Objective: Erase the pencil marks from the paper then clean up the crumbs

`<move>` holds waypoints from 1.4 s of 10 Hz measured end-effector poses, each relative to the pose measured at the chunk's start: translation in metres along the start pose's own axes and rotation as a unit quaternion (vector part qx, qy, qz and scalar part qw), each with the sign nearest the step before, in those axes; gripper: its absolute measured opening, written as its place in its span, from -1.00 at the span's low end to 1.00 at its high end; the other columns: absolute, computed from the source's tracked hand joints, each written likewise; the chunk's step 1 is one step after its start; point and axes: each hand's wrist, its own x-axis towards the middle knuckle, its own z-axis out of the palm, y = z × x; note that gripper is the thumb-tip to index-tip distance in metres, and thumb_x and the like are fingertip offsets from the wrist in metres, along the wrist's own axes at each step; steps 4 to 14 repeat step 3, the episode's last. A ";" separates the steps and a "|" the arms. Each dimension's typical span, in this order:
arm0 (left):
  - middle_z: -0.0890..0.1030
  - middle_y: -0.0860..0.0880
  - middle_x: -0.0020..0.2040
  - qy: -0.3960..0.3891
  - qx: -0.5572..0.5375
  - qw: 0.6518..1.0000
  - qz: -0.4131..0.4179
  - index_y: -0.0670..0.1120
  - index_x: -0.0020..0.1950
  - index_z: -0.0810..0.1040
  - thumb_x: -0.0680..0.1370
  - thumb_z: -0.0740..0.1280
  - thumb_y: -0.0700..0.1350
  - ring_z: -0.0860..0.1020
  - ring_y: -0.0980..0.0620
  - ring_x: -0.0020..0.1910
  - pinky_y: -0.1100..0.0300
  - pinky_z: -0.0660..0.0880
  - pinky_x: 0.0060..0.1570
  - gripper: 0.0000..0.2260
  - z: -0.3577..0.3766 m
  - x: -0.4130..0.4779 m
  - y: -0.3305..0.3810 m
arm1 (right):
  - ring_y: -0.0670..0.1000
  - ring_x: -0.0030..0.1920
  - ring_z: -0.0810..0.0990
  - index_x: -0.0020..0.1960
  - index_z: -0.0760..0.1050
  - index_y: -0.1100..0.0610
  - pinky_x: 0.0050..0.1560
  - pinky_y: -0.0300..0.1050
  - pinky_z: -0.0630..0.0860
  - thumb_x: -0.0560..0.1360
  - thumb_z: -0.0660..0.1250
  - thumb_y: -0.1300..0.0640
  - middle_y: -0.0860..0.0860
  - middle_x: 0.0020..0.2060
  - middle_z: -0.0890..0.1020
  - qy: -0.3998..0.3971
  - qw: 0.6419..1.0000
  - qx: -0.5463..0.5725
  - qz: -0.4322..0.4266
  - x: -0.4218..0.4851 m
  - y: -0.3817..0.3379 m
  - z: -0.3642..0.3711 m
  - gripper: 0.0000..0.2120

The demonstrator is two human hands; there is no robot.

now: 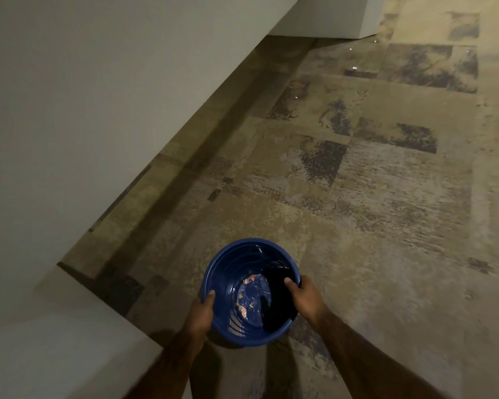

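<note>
Looking straight down into a blue bin (231, 262), held over the carpet (372, 203) with both hands. Grips the near-left rim with the left hand (200, 312), thumb hooked over the lip and pointing inward, fingers out of sight round the outer wall. Grips the right rim with the right hand (303, 298), thumb curled over the edge the same way, fingers wrapped round the outside. Both bare forearms reaching in from the bottom edge of the view.

Down on the bin's floor, a scatter of crumbs (244, 306), pale and orange flecks, lying left of centre. Just beside them, filling the right half of the inside, something black (277, 300), too dark to tell what.

Underneath, tan carpet blotched with grey and dark squares. Off to the left, a plain white wall (69, 110) along the carpet's edge. Far up the carpet, a few small white specks (354, 67), well apart from the bin.
</note>
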 end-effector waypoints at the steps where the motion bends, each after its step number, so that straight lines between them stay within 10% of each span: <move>1: 0.74 -0.12 -0.07 0.004 0.051 0.999 -0.002 -0.20 0.22 0.62 0.70 0.26 -0.02 0.72 -0.12 -0.05 -0.11 0.62 0.08 -0.71 0.002 -0.016 0.009 | 0.07 0.05 0.63 0.23 0.44 0.07 0.10 0.03 0.59 0.63 0.24 -0.10 0.06 0.08 0.63 0.003 0.998 -0.057 -0.009 -0.014 -0.008 -0.007 -0.71; 3: 0.61 -0.05 0.00 0.050 0.208 0.975 0.060 -0.20 0.20 0.54 0.69 0.29 -0.07 0.62 -0.08 0.02 0.11 0.50 0.05 -0.78 0.010 -0.103 0.046 | 0.07 0.19 0.59 0.38 0.40 0.04 0.21 0.04 0.55 0.55 0.18 -0.30 0.06 0.24 0.60 -0.010 0.977 -0.207 -0.045 -0.063 -0.021 -0.024 -0.45; 14: 0.61 -0.05 0.00 0.050 0.208 0.975 0.060 -0.20 0.20 0.54 0.69 0.29 -0.07 0.62 -0.08 0.02 0.11 0.50 0.05 -0.78 0.010 -0.103 0.046 | 0.07 0.19 0.59 0.38 0.40 0.04 0.21 0.04 0.55 0.55 0.18 -0.30 0.06 0.24 0.60 -0.010 0.977 -0.207 -0.045 -0.063 -0.021 -0.024 -0.45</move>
